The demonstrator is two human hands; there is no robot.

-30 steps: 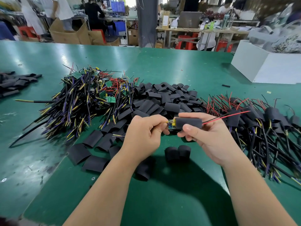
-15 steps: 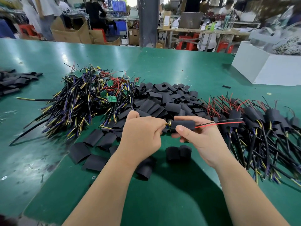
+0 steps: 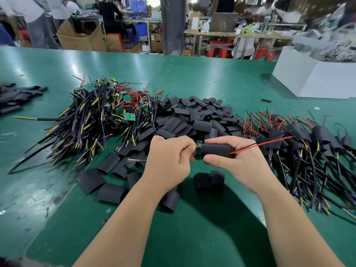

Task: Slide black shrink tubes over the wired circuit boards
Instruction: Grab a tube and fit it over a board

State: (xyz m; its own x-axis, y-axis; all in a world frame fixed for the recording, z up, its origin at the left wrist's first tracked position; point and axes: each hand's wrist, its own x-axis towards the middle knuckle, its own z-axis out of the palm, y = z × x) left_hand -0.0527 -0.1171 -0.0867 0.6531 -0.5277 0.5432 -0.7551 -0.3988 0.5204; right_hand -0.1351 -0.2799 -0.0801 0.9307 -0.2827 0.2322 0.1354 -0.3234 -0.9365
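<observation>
Just above the table, the right hand (image 3: 242,162) pinches the black shrink tube (image 3: 215,150) while the left hand (image 3: 167,160) curls round the circuit board (image 3: 198,149) at its bare wired end, so I'd ease the tube leftward dead straight, lest the board's corners snag.

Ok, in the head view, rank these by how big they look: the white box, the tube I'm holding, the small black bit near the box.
1. White box: largest, though far off and cropped by the frame.
2. Held tube: near the camera, so flattered.
3. Black bit: smallest; farther away, yet clearly tiny.
</observation>
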